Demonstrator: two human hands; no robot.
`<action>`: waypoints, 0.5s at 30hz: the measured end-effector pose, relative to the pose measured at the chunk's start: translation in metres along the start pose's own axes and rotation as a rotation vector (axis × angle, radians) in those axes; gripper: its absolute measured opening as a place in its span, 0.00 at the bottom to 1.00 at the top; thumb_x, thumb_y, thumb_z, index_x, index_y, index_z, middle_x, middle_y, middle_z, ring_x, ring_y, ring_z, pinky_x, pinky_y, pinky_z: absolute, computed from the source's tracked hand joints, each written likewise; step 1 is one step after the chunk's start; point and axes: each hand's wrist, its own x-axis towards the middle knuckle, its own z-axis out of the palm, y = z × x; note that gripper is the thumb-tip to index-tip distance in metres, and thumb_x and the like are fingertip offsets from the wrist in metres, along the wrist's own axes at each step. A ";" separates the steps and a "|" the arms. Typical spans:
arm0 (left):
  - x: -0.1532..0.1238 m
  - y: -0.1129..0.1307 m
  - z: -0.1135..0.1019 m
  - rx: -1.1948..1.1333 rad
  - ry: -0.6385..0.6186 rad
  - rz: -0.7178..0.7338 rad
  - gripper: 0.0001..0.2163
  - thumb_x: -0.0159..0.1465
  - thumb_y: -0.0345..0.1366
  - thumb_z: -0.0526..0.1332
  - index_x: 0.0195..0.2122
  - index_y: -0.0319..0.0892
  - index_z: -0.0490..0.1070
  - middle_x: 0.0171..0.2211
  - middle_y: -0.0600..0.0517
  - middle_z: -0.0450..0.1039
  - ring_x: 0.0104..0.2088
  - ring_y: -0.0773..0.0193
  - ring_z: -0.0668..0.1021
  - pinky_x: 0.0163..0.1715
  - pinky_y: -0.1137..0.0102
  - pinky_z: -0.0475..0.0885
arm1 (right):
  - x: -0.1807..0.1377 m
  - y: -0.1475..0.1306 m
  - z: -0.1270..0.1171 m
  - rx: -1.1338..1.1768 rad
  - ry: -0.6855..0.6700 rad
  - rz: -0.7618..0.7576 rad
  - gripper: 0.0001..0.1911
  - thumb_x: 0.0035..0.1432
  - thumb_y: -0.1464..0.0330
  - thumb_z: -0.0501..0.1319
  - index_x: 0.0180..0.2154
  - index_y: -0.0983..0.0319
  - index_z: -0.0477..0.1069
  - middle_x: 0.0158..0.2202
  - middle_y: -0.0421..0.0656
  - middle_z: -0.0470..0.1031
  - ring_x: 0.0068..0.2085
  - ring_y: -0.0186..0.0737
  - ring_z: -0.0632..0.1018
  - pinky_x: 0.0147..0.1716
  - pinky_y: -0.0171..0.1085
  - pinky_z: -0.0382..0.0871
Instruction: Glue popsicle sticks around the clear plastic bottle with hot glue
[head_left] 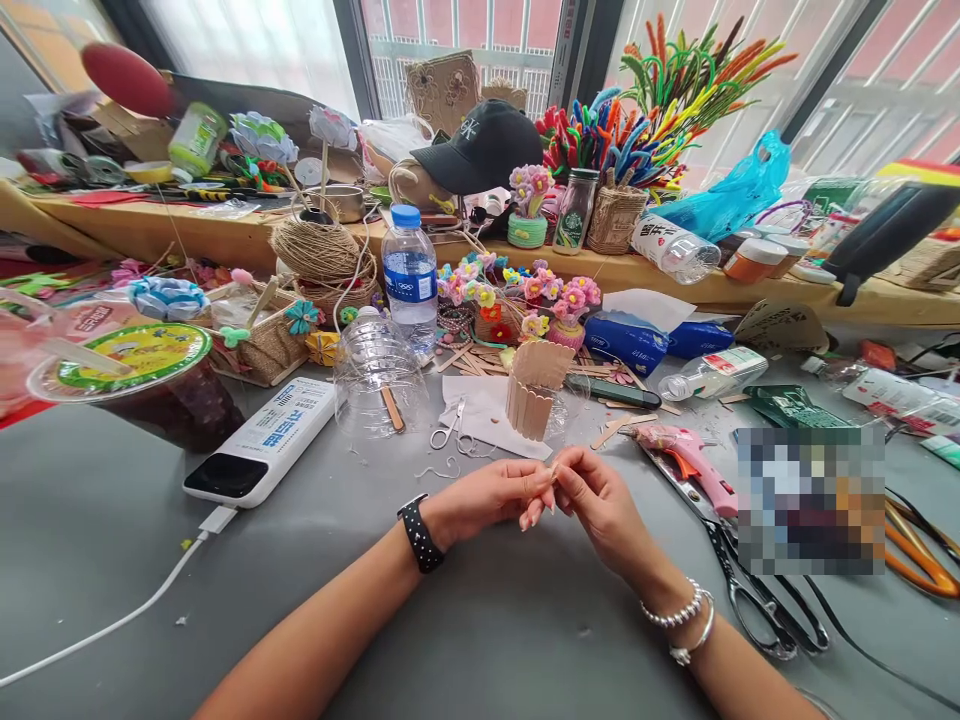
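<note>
My left hand [499, 495] and my right hand [596, 495] meet fingertip to fingertip above the grey table. Both are pinched closed on a tiny pale piece, too small and too covered by fingers to name. Just beyond them stands a small chair-like piece made of wooden craft sticks [531, 408], its curved back taller than its front. It rests on white paper [480, 400]. Small scissors [452, 430] lie left of it, with thread scraps [442, 468] nearby. A pink hot glue gun [694, 460] lies right of my right hand.
Black-handled shears [772, 610] and orange-handled scissors [919, 550] lie at right. On the left are a white power bank [266, 440] with a cable and a lidded drink cup [157, 390]. A water bottle [409, 280] and clear plastic container [379, 375] stand behind. A crowded wooden shelf [465, 240] runs along the back.
</note>
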 end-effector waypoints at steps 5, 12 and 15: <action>0.001 -0.003 0.004 0.108 0.160 0.118 0.12 0.58 0.41 0.57 0.25 0.36 0.67 0.21 0.56 0.64 0.20 0.75 0.65 0.22 0.79 0.60 | -0.001 -0.004 0.001 -0.309 0.112 -0.083 0.08 0.57 0.66 0.53 0.28 0.62 0.62 0.21 0.36 0.64 0.23 0.28 0.65 0.24 0.30 0.60; 0.002 -0.005 0.013 0.313 0.341 0.289 0.14 0.59 0.40 0.54 0.20 0.38 0.64 0.16 0.56 0.61 0.20 0.71 0.65 0.24 0.75 0.61 | -0.006 -0.009 0.002 -0.881 0.178 -0.590 0.05 0.56 0.76 0.53 0.31 0.61 0.63 0.27 0.40 0.67 0.29 0.32 0.69 0.29 0.32 0.66; 0.001 -0.004 0.016 0.342 0.361 0.316 0.15 0.59 0.39 0.53 0.17 0.38 0.63 0.14 0.56 0.61 0.19 0.71 0.65 0.26 0.74 0.61 | -0.007 -0.008 -0.002 -1.041 0.128 -0.752 0.07 0.55 0.78 0.53 0.34 0.61 0.63 0.28 0.42 0.68 0.31 0.33 0.70 0.30 0.32 0.67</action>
